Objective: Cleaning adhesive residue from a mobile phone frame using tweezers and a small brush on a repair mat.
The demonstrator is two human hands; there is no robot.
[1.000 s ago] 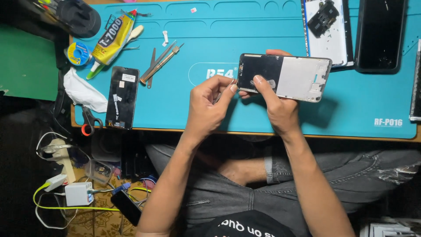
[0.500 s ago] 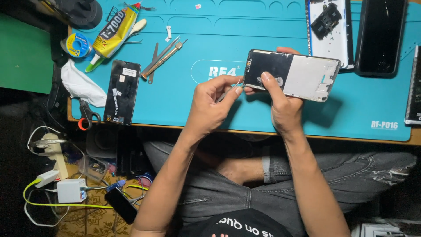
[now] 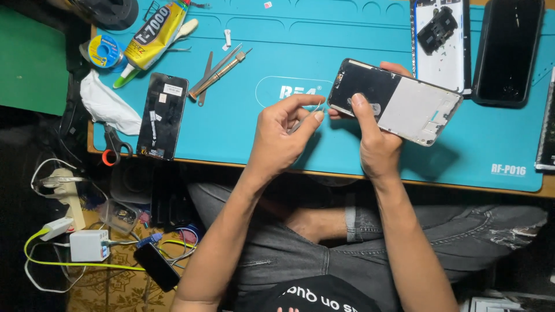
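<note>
The right hand (image 3: pixel 378 147) grips a phone frame (image 3: pixel 396 101) above the blue mat (image 3: pixel 347 40), thumb on its dark half. Just left of the frame, the left hand (image 3: pixel 280 138) pinches a thin strip (image 3: pixel 319 107) between thumb and forefinger.

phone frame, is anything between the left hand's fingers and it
Nothing visible. The right hand holds the phone frame above the blue mat; the left hand pinches a thin strip right at its left edge, with only bare mat beneath.

Bright, sharp mat (image 3: pixel 347 34); dim, shadowed floor below.
</note>
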